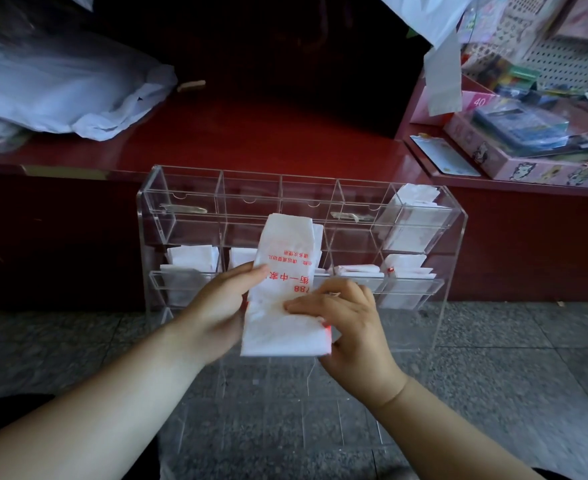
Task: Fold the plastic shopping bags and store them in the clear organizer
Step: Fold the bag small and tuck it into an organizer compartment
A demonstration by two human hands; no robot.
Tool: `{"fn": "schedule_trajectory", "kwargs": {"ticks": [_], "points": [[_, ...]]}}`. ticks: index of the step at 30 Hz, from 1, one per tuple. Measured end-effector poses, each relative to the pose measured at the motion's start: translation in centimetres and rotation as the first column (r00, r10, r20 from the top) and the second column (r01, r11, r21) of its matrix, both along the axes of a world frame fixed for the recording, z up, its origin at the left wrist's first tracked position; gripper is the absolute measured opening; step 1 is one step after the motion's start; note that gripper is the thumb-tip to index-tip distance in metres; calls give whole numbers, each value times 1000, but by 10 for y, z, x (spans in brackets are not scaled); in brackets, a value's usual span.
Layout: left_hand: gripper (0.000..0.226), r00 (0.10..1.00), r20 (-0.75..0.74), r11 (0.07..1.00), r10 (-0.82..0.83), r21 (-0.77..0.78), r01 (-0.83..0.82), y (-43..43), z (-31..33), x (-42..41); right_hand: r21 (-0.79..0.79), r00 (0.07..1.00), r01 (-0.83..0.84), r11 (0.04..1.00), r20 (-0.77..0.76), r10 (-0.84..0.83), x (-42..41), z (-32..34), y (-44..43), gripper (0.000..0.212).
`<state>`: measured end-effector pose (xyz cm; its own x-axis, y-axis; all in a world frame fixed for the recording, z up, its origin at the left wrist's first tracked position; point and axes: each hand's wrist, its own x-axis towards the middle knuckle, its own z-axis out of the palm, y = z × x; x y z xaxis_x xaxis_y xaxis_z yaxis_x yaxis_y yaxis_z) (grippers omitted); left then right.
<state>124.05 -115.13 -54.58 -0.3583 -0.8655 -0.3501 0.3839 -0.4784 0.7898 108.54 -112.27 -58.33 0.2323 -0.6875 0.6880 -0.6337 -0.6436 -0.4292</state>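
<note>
On the head camera I see a dark red counter (251, 133) above grey stone floor (493, 375). The organizer (453, 261) stands against the counter's front, with folded bags (412, 199) in its top right cell and along the lower row. The left hand (216, 306) grips the bag (282, 327) by its left edge. The right hand (351, 323) pinches its lower right corner, before the organizer's middle. Loose bags (60, 88) heap on the counter's left, and a pink box (514, 164) sits near its right edge.

Head-worn view, forward and down, close to clear organizer (251, 209)
</note>
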Motion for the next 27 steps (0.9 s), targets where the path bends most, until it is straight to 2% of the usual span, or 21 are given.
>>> {"fn": "schedule_trajectory", "kwargs": {"ticks": [2, 5, 6, 8, 11, 14, 16, 18, 21, 22, 25, 27], "points": [[24, 999, -6, 999, 34, -20, -34, -1, -4, -1, 59, 995, 76, 995, 67, -80, 2, 3, 0, 16], [25, 998, 47, 996, 39, -81, -35, -1, -9, -4, 238, 969, 156, 959, 153, -196, 6, 8, 1, 31], [25, 998, 53, 995, 27, -102, -21, 0, -11, -5, 323, 961, 145, 935, 179, -211, 6, 9, 1, 34], [37, 998, 59, 990, -8, -142, 16, 2, -12, -6, 458, 948, 105, 883, 222, -228, 5, 11, -1, 19], [49, 986, 164, 965, -8, -256, 50, 5, -16, -9, 571, 918, 88, 816, 272, -289, 4, 14, -4, 28], [4, 944, 293, 940, 150, -339, -44, 8, -18, -13, 627, 894, 45, 778, 322, -312, 3, 16, -5, 35], [16, 923, 313, 926, 223, -364, -100, 7, -18, -14, 657, 884, 23, 754, 339, -321, 2, 19, -5, 24], [20, 917, 330, 928, 221, -360, -94, 7, -19, -14, 698, 850, -77, 712, 420, -319, 2, 22, -6, 12], [25, 906, 401, 931, 138, -364, 19, 9, -21, -13, 724, 721, -357, 590, 615, -319, -3, 22, -10, 42], [28, 897, 428, 930, 109, -362, 59, 10, -22, -13, 722, 690, -416, 553, 646, -326, -6, 23, -10, 43], [32, 879, 473, 934, 58, -336, 119, 11, -24, -14, 742, 687, -409, 531, 634, -355, -10, 31, -11, 5], [29, 863, 502, 934, 49, -328, 138, 10, -24, -14, 752, 690, -362, 550, 613, -385, -15, 32, -13, 12]]}}
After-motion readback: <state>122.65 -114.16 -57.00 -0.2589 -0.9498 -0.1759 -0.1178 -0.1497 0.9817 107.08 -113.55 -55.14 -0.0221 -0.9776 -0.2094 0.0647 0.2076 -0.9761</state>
